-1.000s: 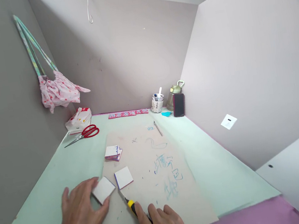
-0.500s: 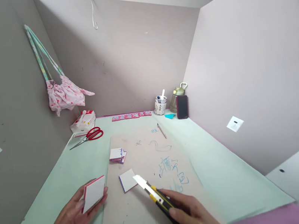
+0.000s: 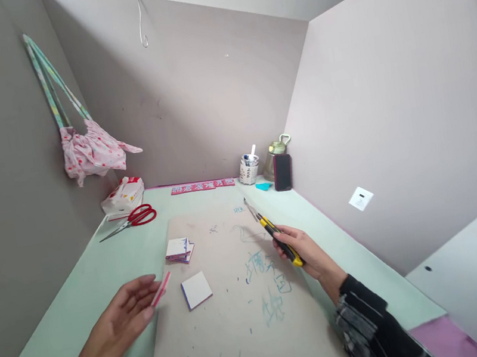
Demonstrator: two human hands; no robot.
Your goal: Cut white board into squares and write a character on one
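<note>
My left hand (image 3: 125, 320) is closed on a thin square tile (image 3: 161, 289), which I see edge-on, its rim pink, at the left edge of the grey board (image 3: 220, 350). In my right hand (image 3: 299, 247) is a yellow and black utility knife (image 3: 281, 239), its tip pointing away over the upper right of the board. A white square tile (image 3: 197, 290) with a blue edge lies on the board between my hands. Behind it sits a small stack of similar square tiles (image 3: 180, 250). Blue marker writing (image 3: 259, 264) covers part of the board's right side.
Red-handled scissors (image 3: 130, 220) and a tissue pack (image 3: 123, 195) lie at the back left. A row of pink lettered tiles (image 3: 202, 186) runs along the back wall. At the back right stand a jar (image 3: 248, 169), a bottle (image 3: 270, 164) and a phone (image 3: 283, 172).
My right hand has lifted the utility knife from beside the flat tile and carried it away to the upper right. My left hand has raised and turned its tile onto its edge.
</note>
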